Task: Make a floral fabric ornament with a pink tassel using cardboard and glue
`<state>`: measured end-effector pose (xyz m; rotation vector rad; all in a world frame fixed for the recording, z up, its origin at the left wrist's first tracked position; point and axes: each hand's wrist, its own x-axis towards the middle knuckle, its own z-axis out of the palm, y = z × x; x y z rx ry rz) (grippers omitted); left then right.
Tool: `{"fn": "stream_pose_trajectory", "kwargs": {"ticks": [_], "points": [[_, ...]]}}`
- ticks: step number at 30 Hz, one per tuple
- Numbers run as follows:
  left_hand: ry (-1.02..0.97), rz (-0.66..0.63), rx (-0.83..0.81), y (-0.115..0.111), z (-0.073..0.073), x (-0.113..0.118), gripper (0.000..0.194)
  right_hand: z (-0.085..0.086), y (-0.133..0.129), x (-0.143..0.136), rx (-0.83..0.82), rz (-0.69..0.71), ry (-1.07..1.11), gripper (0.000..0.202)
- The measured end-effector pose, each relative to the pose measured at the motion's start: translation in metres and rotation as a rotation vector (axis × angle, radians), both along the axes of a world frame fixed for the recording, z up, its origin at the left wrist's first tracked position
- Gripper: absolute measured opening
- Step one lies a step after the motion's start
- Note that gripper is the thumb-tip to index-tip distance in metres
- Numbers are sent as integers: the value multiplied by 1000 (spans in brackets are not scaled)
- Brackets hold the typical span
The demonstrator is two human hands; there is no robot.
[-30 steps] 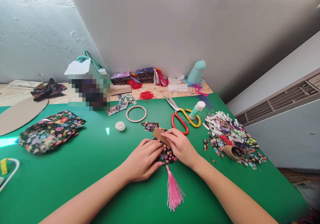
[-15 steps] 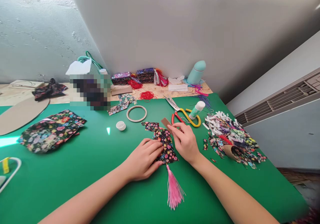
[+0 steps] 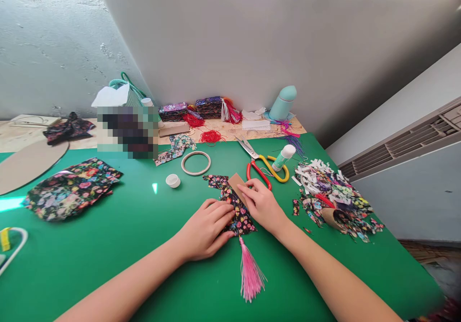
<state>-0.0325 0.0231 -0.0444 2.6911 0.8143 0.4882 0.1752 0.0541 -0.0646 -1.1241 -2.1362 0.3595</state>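
A black floral piece (image 3: 245, 221) lies on the green mat, and a pink tassel (image 3: 251, 274) hangs from its lower edge toward me. My left hand (image 3: 209, 228) rests on the piece's left part with its fingers lying flat. Between the fingers and thumb of my right hand (image 3: 264, 204) is a brown cardboard strip (image 3: 236, 186), tilted over the piece's upper right edge. A smaller floral scrap (image 3: 217, 181) lies at the upper left of the piece. The piece's left part is hidden under my left fingers.
Scissors (image 3: 256, 158) and a glue stick (image 3: 284, 157) lie beyond my right hand. A tape roll (image 3: 196, 163) and white cap (image 3: 173, 181) are further left. Cut scraps (image 3: 334, 192) are heaped right; floral fabric (image 3: 77, 187) lies left. A bottle (image 3: 283, 102) stands behind.
The cardboard strip in my right hand has shifted left and lower over the floral piece, showing more of its surface. My left hand has stayed in place.
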Motion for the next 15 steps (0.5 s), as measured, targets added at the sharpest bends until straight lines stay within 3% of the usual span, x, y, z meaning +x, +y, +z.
{"fn": "stream_pose_trajectory", "kwargs": {"ticks": [5, 9, 15], "points": [[7, -2, 0, 0, 1, 0, 35, 3, 2, 4, 57, -86, -70, 33], [4, -9, -3, -1, 1, 1, 34, 14, -3, 4, 199, -164, -116, 41], [-171, 93, 22, -4, -4, -3, 47, 23, -11, 1, 273, -95, -153, 28]]}}
